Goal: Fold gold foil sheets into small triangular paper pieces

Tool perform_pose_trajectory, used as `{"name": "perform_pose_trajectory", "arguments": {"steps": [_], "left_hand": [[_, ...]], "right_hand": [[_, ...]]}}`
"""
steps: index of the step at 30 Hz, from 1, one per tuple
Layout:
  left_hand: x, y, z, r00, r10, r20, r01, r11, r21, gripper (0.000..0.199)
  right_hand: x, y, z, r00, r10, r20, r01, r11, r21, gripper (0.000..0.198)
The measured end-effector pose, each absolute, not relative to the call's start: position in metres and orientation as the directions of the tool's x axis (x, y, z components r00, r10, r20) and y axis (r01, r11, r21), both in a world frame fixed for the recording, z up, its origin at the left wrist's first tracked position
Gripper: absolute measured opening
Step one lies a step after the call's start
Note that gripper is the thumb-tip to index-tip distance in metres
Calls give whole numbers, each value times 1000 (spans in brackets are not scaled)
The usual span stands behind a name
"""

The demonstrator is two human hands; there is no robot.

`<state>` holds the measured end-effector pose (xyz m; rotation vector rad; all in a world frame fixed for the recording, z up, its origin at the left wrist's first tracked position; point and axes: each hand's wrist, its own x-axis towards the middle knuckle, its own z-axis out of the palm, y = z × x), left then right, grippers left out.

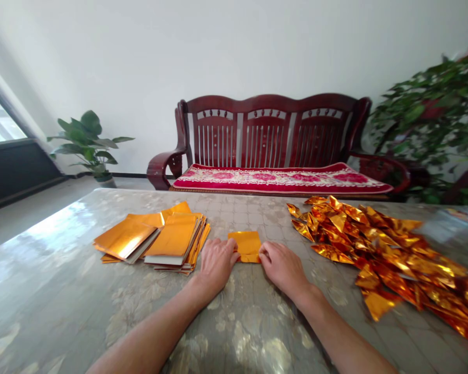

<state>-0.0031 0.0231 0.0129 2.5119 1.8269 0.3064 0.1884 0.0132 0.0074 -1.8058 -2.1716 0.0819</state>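
On patterned tabletop (253, 317), orange-gold sheet (245, 243), creased

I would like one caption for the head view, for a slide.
Left hand and right hand hold a gold foil sheet between stacked foil sheets and folded foil pieces.

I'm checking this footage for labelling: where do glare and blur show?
Head view: bright glare whitens the left of the grey, patterned table cover; head view: the heap of creased orange-gold foil pieces glints, softening toward the right edge; head view: the small, rectangular orange-gold foil sheet near centre looks fairly clear.
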Motion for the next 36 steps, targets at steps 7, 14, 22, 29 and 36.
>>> {"name": "perform_pose_trajectory", "arguments": {"steps": [7,14,22,29,36], "left_hand": [[-4,21,10,364,900,240,910,-399,116,15],[-2,10,7,652,750,111,745,-661,94,17],[14,-8,-3,600,794,100,800,-593,-88,24],[9,-17,-5,597,795,110,800,-579,-158,47],[-4,-17,3,600,799,44,789,-582,-196,43]], "right_hand": [[189,14,2,-159,962,220,954,207,-215,9],[188,10,1,-224,918,328,954,275,-117,8],[168,-6,1,-461,829,315,877,480,21,15],[153,-17,-10,-427,865,264,903,392,175,32],[162,-20,-12,-425,874,234,899,378,220,45]]}}
